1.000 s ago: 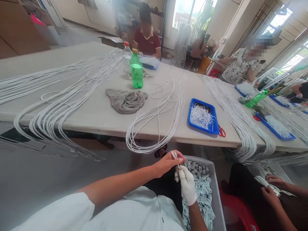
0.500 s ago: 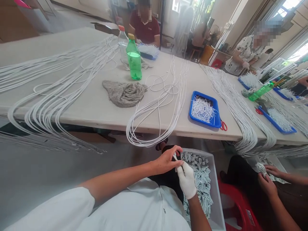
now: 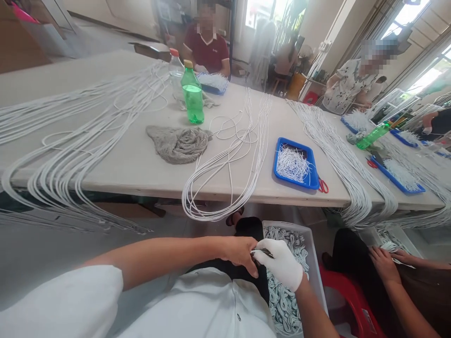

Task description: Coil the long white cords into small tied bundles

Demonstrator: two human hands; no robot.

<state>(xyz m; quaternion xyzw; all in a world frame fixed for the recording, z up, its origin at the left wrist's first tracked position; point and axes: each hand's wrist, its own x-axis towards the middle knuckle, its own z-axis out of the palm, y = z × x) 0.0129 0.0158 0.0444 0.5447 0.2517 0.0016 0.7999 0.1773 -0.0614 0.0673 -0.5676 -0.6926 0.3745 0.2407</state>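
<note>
My left hand (image 3: 241, 252) is bare and closed, its fingers curled against my right hand above my lap. A white glove covers my right hand (image 3: 280, 264), which is closed too. A short stretch of thin white cord (image 3: 259, 252) shows between the two hands, pinched by both; the rest is hidden by my fingers. A small dark patch beside it cannot be made out. Just below my right hand stands a pale plastic bin (image 3: 319, 281) filled with many bundled white cords (image 3: 287, 305).
Long white cords (image 3: 225, 188) lie looped over the edge of the table (image 3: 148, 180). On it are a grey cloth (image 3: 179, 143), a green bottle (image 3: 193, 98), a blue tray (image 3: 313, 164) of short white pieces and red scissors (image 3: 323, 185). A co-worker's hands (image 3: 385, 267) are at right.
My hands have turned and lowered slightly. My right hand has swung from below to the right side of my left, and my left fingers have curled down.
</note>
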